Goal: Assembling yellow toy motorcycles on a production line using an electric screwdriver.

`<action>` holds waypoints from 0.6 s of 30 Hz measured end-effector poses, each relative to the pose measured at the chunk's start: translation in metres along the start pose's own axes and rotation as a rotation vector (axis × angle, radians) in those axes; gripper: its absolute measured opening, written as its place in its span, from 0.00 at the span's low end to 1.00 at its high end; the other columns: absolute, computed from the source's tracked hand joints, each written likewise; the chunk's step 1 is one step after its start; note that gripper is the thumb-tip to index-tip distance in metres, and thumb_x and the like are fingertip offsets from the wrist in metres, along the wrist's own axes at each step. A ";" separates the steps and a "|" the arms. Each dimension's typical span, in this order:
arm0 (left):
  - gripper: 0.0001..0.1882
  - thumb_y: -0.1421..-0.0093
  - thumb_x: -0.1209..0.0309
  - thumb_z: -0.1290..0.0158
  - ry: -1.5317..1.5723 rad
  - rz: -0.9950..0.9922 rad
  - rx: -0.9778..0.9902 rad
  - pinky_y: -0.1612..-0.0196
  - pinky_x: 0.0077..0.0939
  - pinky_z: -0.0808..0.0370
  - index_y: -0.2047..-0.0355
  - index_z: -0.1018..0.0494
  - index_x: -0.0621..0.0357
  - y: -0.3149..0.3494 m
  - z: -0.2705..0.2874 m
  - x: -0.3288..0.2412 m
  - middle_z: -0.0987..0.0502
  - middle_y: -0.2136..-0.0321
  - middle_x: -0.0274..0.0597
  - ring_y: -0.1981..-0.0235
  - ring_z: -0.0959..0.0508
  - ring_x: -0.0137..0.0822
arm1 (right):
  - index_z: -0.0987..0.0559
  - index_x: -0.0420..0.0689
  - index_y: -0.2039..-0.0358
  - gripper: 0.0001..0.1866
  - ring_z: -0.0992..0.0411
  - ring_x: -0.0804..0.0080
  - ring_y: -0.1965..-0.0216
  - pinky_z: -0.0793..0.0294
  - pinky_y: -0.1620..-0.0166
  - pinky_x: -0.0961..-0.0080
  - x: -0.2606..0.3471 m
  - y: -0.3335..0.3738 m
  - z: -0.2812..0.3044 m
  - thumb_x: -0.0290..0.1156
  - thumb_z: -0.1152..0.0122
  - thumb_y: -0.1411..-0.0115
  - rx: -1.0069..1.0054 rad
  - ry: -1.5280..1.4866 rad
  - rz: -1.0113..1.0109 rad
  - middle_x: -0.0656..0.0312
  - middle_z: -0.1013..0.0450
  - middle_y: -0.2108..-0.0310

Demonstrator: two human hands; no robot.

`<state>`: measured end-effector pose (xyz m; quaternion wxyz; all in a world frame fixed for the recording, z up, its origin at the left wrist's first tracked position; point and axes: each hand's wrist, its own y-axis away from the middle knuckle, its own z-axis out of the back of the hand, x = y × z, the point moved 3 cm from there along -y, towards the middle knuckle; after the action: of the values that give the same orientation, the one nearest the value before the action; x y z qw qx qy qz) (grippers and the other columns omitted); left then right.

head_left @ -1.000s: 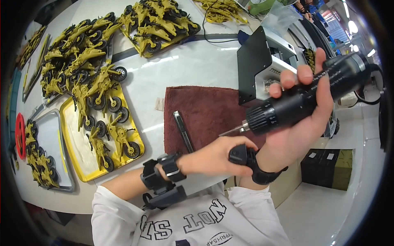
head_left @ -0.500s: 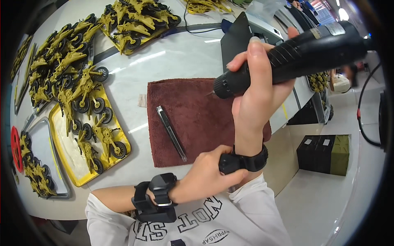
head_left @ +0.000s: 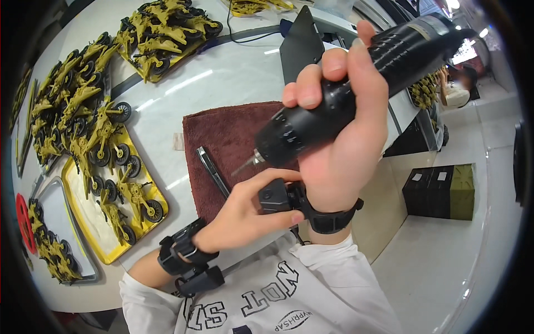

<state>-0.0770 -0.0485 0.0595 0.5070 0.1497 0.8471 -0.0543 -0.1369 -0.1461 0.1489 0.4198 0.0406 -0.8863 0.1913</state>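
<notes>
My right hand [head_left: 356, 139] is wrapped round a black electric screwdriver [head_left: 303, 122], raised over the brown cloth [head_left: 214, 125]. Its thin bit slants down to the left. My left hand [head_left: 239, 214] reaches across and closes on the black camera-like box [head_left: 276, 196] strapped to my right wrist, thumb below and fingers on top. Another black strapped device [head_left: 189, 250] is worn on my left wrist. On the cloth lies a utility knife [head_left: 212, 171], its lower end hidden by my left hand.
A yellow-rimmed tray [head_left: 105, 253] at the left holds several yellow toy motorcycles [head_left: 133, 192]. More motorcycles [head_left: 161, 36] are heaped behind it. A dark upright panel [head_left: 300, 47] stands at the far side. Black-and-green boxes [head_left: 436, 192] sit beyond the right table edge; another person [head_left: 459, 92] is farther back.
The screwdriver and my right hand have come lower and nearer, tilting more steeply. My left hand has shifted up and left with the wrist box in its grasp. The whole view has shifted slightly.
</notes>
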 end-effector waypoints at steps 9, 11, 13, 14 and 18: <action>0.24 0.44 0.76 0.42 0.164 0.028 -0.288 0.58 0.20 0.27 0.48 0.34 0.66 0.015 -0.003 -0.013 0.24 0.61 0.38 0.61 0.27 0.22 | 0.48 0.36 0.38 0.38 0.30 0.75 0.79 0.30 0.71 0.76 -0.014 -0.001 0.003 0.25 0.40 0.46 -0.030 0.394 0.294 0.62 0.28 0.75; 0.24 0.44 0.75 0.41 0.128 0.028 -0.288 0.59 0.19 0.27 0.48 0.34 0.66 0.016 -0.002 -0.012 0.25 0.61 0.38 0.61 0.27 0.22 | 0.48 0.36 0.38 0.38 0.30 0.75 0.79 0.30 0.71 0.76 -0.016 0.001 0.002 0.26 0.40 0.45 -0.047 0.373 0.232 0.62 0.28 0.75; 0.25 0.44 0.75 0.41 0.185 -0.003 -0.279 0.56 0.20 0.28 0.47 0.34 0.66 0.015 -0.003 -0.010 0.25 0.59 0.38 0.60 0.27 0.22 | 0.37 0.38 0.54 0.22 0.32 0.80 0.79 0.32 0.72 0.82 -0.011 0.000 -0.002 0.24 0.37 0.47 -0.111 0.230 0.138 0.64 0.29 0.78; 0.25 0.44 0.75 0.41 0.185 -0.003 -0.280 0.56 0.20 0.28 0.47 0.34 0.66 0.015 -0.003 -0.007 0.25 0.59 0.38 0.60 0.27 0.22 | 0.31 0.39 0.62 0.15 0.33 0.83 0.80 0.33 0.73 0.85 -0.009 0.001 -0.003 0.23 0.36 0.47 -0.143 0.159 0.091 0.66 0.30 0.79; 0.27 0.45 0.76 0.41 -0.036 -0.147 -0.139 0.50 0.22 0.31 0.46 0.37 0.65 0.010 0.000 0.004 0.27 0.56 0.38 0.55 0.29 0.23 | 0.46 0.42 0.39 0.31 0.32 0.71 0.78 0.30 0.69 0.69 0.003 0.004 -0.009 0.30 0.46 0.41 0.079 0.258 0.048 0.62 0.34 0.75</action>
<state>-0.0752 -0.0383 0.0568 0.5258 0.0505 0.8484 -0.0348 -0.1334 -0.1392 0.1555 0.5236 0.0111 -0.8175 0.2396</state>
